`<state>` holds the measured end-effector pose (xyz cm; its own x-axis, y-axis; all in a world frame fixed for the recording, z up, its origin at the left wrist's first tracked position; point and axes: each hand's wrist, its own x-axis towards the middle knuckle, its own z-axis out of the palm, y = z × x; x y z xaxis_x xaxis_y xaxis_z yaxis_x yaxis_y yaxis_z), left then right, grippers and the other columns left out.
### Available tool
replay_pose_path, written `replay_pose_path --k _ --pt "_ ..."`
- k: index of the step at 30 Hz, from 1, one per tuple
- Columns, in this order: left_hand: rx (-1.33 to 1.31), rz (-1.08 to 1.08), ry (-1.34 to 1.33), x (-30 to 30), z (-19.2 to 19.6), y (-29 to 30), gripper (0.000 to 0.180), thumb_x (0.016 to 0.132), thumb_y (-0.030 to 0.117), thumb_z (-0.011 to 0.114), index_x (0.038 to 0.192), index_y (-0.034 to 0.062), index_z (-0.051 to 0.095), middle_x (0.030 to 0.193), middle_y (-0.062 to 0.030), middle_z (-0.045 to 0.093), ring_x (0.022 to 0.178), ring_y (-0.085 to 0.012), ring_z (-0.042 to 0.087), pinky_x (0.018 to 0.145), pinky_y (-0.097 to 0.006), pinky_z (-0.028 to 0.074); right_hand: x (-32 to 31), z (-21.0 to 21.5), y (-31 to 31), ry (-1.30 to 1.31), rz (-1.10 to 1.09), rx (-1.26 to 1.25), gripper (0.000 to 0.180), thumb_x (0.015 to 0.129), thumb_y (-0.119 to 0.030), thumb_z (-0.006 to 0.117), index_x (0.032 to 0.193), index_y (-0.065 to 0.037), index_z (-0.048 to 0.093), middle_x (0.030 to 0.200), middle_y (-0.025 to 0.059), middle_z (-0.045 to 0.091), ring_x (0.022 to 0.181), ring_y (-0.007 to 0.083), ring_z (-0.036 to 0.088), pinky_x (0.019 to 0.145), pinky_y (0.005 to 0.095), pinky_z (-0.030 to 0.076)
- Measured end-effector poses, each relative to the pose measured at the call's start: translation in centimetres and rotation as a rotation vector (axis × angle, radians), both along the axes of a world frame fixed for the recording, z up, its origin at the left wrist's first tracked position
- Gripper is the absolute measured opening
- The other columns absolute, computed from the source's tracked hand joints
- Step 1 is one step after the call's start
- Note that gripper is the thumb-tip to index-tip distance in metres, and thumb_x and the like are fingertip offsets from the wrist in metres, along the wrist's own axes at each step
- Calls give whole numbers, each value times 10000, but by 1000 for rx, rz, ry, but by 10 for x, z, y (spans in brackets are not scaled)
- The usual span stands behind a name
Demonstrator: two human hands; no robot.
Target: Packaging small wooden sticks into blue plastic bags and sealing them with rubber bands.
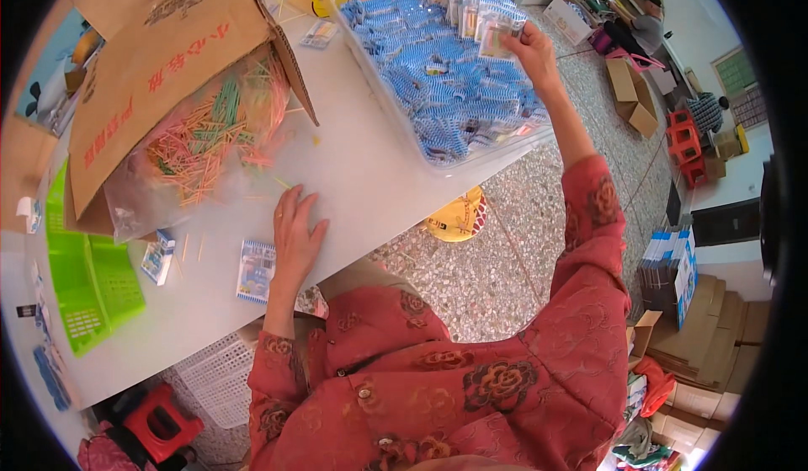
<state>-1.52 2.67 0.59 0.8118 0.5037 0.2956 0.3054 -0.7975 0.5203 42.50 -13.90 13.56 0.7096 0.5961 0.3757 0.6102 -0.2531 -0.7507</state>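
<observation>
Packet (495,42) pinched in right hand (532,53) over clear tub (438,168) of blue packets (459,92); left hand (295,237) holds nothing, rests loosely spread on worktop (358,164) near cardboard box (172,75).

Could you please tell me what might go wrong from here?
The clear bin sits close to the edge of the table, so a nudge might spill its blue-striped packets. Where the right hand holds a packet, the upright row could topple if knocked. The cardboard box gapes open, so its coloured sticks might scatter if bumped.
</observation>
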Motion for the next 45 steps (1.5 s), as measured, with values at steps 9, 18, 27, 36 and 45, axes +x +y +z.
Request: replay_pose_path --k 9,18,27,36,45 --pt "-68 30 54 -4 0 -3 434 769 108 662 1180 27 551 1348 -156 436 1277 -350 369 1057 -420 309 94 -39 17 -3 -384 -191 331 758 -291 687 970 -37 662 849 86 668 763 155 600 690 320 458" --pt "-66 67 9 -12 -5 -5 439 766 130 665 1177 27 549 1350 -164 422 1258 -376 369 1056 -441 303 107 -70 22 -383 -599 -322 700 649 -479 762 1149 -29 569 1151 203 572 1132 343 505 935 432 405" --pt "62 167 -99 -29 24 -12 424 708 107 696 1115 68 584 1273 -141 485 1195 -321 440 1013 -476 337 50 -5 17 -194 -42 131 501 861 -209 652 1277 14 483 1293 141 492 1157 242 507 961 333 419" --pt "-104 655 -175 -129 18 -15 504 661 139 760 1122 48 579 1161 -111 546 1086 -300 498 910 -396 392 -282 -19 27 -254 779 -163 258 759 46 637 997 -54 644 1173 120 589 1093 266 569 932 366 445" --pt "18 627 -73 -128 1 -17 555 627 157 788 1117 22 564 1173 -118 516 1119 -314 462 957 -427 336 -365 -119 98 -368 763 -109 457 761 -12 641 1204 -54 539 1284 151 487 1200 336 455 1005 419 373"
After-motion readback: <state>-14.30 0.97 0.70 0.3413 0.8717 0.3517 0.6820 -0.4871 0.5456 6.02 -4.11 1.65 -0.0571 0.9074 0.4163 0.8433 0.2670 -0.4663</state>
